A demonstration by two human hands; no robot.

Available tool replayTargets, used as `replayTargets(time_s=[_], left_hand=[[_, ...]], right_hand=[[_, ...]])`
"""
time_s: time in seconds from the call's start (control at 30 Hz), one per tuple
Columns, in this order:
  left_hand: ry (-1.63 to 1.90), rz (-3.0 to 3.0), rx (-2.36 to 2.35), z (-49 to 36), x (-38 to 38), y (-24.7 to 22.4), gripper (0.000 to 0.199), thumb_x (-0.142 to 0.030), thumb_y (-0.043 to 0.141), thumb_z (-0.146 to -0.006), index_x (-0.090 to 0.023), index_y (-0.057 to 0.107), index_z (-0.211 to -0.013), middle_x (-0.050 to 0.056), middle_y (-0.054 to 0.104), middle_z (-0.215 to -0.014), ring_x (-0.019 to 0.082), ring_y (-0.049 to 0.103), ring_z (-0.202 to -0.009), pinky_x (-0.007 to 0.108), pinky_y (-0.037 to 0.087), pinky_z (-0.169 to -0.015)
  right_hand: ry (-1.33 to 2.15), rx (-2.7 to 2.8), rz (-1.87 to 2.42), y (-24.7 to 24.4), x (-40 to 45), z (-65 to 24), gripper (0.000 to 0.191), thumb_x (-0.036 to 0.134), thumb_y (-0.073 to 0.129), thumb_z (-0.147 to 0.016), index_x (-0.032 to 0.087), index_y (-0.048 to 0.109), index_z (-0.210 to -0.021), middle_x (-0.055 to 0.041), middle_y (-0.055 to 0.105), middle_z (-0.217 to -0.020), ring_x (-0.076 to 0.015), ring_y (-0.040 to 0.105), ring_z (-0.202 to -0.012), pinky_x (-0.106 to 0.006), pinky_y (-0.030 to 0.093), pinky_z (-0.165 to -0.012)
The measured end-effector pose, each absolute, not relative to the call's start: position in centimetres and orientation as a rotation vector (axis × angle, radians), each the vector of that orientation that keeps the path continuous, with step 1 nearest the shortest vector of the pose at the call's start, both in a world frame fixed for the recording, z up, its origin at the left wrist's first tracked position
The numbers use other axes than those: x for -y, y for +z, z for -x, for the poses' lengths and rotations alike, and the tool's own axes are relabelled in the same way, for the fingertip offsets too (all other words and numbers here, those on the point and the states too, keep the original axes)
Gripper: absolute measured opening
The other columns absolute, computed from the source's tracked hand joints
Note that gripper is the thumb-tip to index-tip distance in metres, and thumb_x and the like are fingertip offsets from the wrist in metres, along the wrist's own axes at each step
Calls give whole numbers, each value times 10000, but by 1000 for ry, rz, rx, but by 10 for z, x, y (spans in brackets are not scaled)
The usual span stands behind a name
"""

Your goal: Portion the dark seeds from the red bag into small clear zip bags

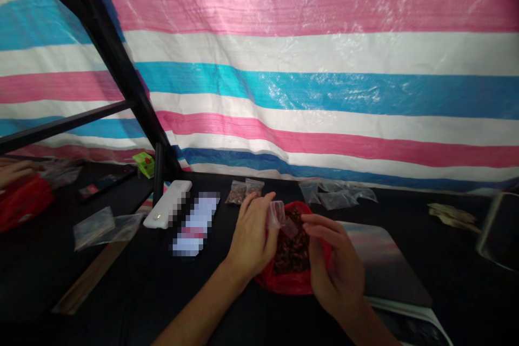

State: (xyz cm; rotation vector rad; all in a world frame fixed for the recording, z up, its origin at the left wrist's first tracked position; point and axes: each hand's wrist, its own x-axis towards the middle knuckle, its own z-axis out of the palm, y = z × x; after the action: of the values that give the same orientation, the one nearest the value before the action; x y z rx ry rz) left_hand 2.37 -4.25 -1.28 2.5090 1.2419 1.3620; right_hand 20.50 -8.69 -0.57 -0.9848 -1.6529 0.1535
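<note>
A red plastic bag [298, 285] lies opened on the black table, filled with small dark brown pieces [294, 251] whose kind I cannot make out. Over its left side, my left hand [253, 235] grips a small clear plastic cup [277, 213], tilted toward the pieces. Another transparent part shows just below the cup, too faint to name. My right hand [338, 265] curves over the bag's right side, thumb and fingers apart, with nothing visible between them. Behind my left hand sit two small clear bags [238, 192] with brown pieces inside.
A silver flat-topped device, like a scale [385, 259], stands right of the bag. Clear plastic bags [336, 194] lie at the back. Left are a phone [197, 224] and a white device [168, 204]. Another person's hand [16, 172] touches a red bag [26, 200] at far left.
</note>
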Motion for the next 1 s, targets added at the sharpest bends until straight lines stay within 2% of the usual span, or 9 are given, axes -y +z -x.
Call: replayTargets(time_s=[0.1, 0.17, 0.33, 0.43, 0.53, 0.63, 0.73, 0.83, 1.0], left_hand=[[1451, -2328, -1364, -18, 41, -15, 370, -177, 479, -965, -183, 508, -1333, 134, 704, -1240, 268, 677, -1119, 441, 517, -993], [1425, -2240, -1450, -15, 41, -13, 298, -190, 471, -970, -193, 536, -1261, 116, 726, -1143, 263, 700, -1018, 398, 537, -884], [1111, -2144, -1650, -22, 51, 19, 96, -241, 466, -990, -243, 542, -1047, 40, 728, -845, 245, 723, -742, 312, 450, -645], [951, -2152, -1693, -35, 73, 40, 68, -206, 490, -947, -257, 523, -978, 36, 727, -785, 256, 725, -670, 303, 375, -568], [874, -2169, -1649, -50, 105, 39, 124, -182, 524, -903, -259, 529, -1000, 54, 744, -791, 265, 732, -654, 305, 342, -543], [784, -2004, -1648, -63, 138, 8, 224, -163, 594, -826, -279, 520, -1002, 13, 743, -736, 269, 729, -590, 297, 307, -500], [838, -1737, -1927, -73, 163, -30, 106, -215, 567, -903, -289, 499, -937, -19, 696, -637, 246, 697, -515, 289, 295, -473], [983, -1602, -2172, -78, 174, -50, 65, -290, 542, -969, -287, 479, -956, 8, 692, -688, 265, 704, -591, 304, 372, -521], [1237, -1690, -2219, -72, 158, -44, 248, -378, 654, -890, -229, 490, -1001, 142, 648, -959, 366, 671, -893, 485, 512, -733]], right_hand=[[76, 1850, 1155, -7, 76, -213, 201, 148, 529, -981, 273, 643, -1088, -54, 735, -1096, -233, 690, -1012, -398, 510, -891], [40, 2011, 1339, -10, 68, -216, 162, 188, 559, -976, 260, 678, -1059, -57, 735, -1095, -253, 675, -1008, -413, 478, -885], [6, 2144, 1592, -22, 57, -221, 161, 313, 629, -974, 242, 707, -1095, -72, 743, -1089, -287, 649, -998, -437, 438, -874], [30, 2159, 1590, -23, 57, -222, 214, 325, 644, -967, 233, 699, -1153, -73, 756, -1122, -294, 644, -1027, -445, 437, -890], [99, 2181, 1533, -22, 58, -221, 246, 254, 626, -960, 231, 687, -1198, -76, 753, -1178, -294, 628, -1089, -445, 439, -921], [120, 2187, 1471, -23, 57, -222, 295, 163, 571, -949, 229, 666, -1220, -88, 728, -1240, -291, 587, -1187, -447, 420, -1000], [101, 2207, 1451, -22, 55, -227, 352, 77, 533, -905, 226, 658, -1198, -83, 722, -1241, -285, 561, -1230, -447, 377, -1069], [73, 2286, 1441, -19, 54, -235, 428, -12, 508, -817, 235, 662, -1130, -60, 725, -1229, -284, 532, -1271, -447, 332, -1101], [195, 2384, 1457, -10, 57, -239, 514, -38, 493, -696, 231, 662, -1100, -54, 725, -1199, -257, 591, -1170, -403, 368, -1004]])
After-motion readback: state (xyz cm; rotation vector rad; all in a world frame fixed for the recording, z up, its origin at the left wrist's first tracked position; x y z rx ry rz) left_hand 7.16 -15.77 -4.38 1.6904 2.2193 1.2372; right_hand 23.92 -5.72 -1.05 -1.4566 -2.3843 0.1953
